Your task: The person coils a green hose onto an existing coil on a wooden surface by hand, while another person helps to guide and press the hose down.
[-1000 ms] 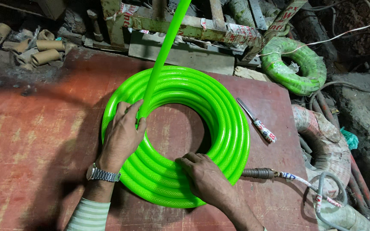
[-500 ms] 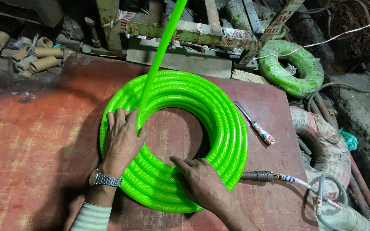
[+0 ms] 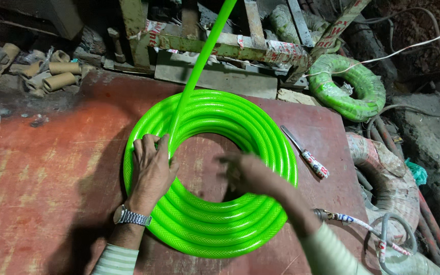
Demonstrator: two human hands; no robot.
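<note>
Since half a sec ago: right hand lifted off coil's lower rim, now blurred over the centre hole, fingers loosely spread, gripping nothing that can be made out. Left hand shifted little; lies flat, fingers together, pressed on coil's left side, thumb against the rising hose strand.

Green hose coil flat on red tabletop, roughly mid-surface. One free strand runs up from beside left hand, over coil's top-left arc, out past the top edge of view. Braided pattern visible on hose wall.

Wristwatch, metal band, on left wrist; striped cuffs on both arms.

Right of coil, on tabletop: knife w/ taped handle, lying diagonal, near but not touching coil. Lower right: metal fitting w/ taped line leading off tabletop edge.

Behind tabletop: green metal frame w/ taped bars. Upper right: second coil, darker green, wrapped, well apart from the first. Upper left: cardboard tubes in a heap. Right edge: wrapped bundle and grey cables on the ground.
</note>
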